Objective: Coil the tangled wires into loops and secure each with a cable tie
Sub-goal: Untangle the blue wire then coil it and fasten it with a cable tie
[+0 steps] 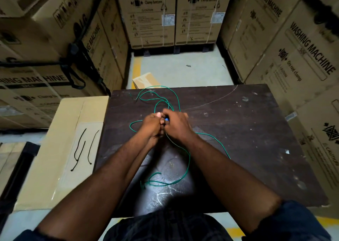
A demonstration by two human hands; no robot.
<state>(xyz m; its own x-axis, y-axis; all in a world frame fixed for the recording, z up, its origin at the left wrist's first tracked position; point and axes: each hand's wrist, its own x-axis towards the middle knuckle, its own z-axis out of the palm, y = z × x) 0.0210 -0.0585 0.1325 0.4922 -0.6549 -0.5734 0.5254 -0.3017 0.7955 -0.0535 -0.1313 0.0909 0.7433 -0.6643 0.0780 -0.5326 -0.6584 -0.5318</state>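
Two black ties (78, 147) lie side by side on the flat cardboard box (55, 149) that butts against the table's left edge, well apart from the hands. On the dark table (247, 130) the green wire (189, 156) sprawls loose. One small loop sticks out just left of the left hand (152, 125), and several larger loops fan out beyond both hands toward the table's far edge. The left hand meets the right hand (177, 126) near the table's middle. Both have their fingers curled tight and pinch the wire where the loops gather. A small blue bit (167, 119) shows between them; what it is cannot be told. From under the hands a strand runs toward the near edge and curls into a tangle between the forearms. Another strand trails from beside the right wrist toward the table's right side.
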